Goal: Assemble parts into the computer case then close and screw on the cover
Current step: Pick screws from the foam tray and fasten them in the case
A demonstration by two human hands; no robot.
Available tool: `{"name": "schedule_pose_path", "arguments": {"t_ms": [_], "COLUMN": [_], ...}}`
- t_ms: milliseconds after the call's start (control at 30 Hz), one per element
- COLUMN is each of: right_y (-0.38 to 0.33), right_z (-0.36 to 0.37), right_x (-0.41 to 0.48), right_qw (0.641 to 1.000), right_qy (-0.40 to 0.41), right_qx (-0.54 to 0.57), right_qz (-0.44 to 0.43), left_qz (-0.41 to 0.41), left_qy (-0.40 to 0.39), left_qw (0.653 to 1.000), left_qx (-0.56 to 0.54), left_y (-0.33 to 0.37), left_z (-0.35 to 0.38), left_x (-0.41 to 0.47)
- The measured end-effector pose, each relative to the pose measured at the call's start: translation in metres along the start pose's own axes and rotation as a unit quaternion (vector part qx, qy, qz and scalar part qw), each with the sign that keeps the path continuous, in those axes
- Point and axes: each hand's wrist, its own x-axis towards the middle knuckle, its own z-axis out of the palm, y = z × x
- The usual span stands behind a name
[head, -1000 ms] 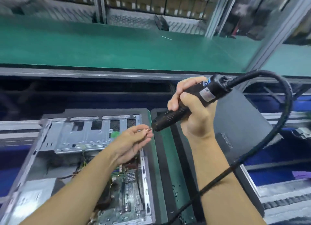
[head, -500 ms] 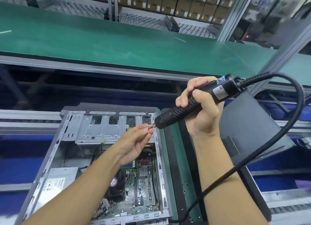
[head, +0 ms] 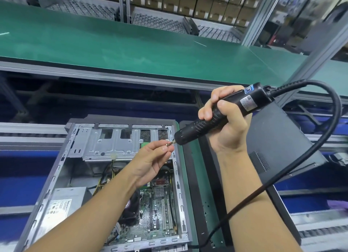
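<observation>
An open computer case (head: 62, 168) lies flat below me, its motherboard (head: 162, 210), power supply (head: 62, 204) and silver drive cage (head: 113, 142) exposed. My right hand (head: 227, 127) grips a black electric screwdriver (head: 216, 116) tilted down to the left, its bit tip just above the case's right wall. My left hand (head: 152, 161) pinches a small screw (head: 169, 144) and holds it against the bit. The dark side cover (head: 278, 144) leans to the right of the case.
The screwdriver's thick black cable (head: 310, 157) loops right and runs down across my right forearm. A green conveyor belt (head: 131, 50) passes behind the case. Shelves of cardboard boxes (head: 188, 1) stand at the back. A green-matted black tray (head: 199, 195) lies between case and cover.
The view has shifted, so the case sits more fully in view. Both hands keep the screw at the bit tip, with the screwdriver held at nearly the same tilt.
</observation>
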Motion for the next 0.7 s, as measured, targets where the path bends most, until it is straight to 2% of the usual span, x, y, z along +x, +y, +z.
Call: {"name": "schedule_pose_path", "arguments": {"t_ms": [400,700], "right_y": [0.008,0.009], "right_z": [0.001,0.000], "right_x": [0.002,0.003], "right_qw": [0.999,0.999], "right_qy": [0.015,-0.009], "right_qx": [0.015,0.013], "right_qz": [0.030,0.041], "left_qz": [0.017,0.029], "left_qy": [0.004,-0.004], "left_qw": [1.000,1.000], "left_qx": [-0.017,0.004], "left_y": [-0.004,-0.005], "left_z": [-0.012,-0.013], "left_x": [0.001,0.003]}}
